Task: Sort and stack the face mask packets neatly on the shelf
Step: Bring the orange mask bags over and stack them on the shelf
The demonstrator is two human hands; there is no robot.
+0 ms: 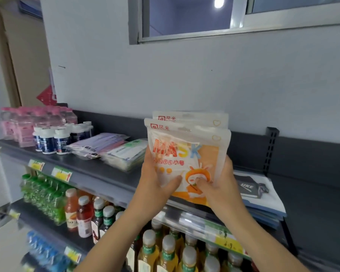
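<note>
I hold a small bundle of orange-and-white mask packets upright above the dark top shelf; at least two packets show, one behind the other. My left hand grips the bundle's lower left edge, thumb on the front. My right hand grips the lower right edge, thumb pressing the cartoon figure. To the left, a flat pile of purple mask packets and a pile of green-and-white mask packets lie on the shelf. The bottom edge of the held bundle is hidden by my hands.
Pink bottles and white-capped blue bottles stand at the shelf's left end. A stack of blue-and-white packs lies to the right. Drink bottles fill the lower shelves. Price tags line the shelf edge.
</note>
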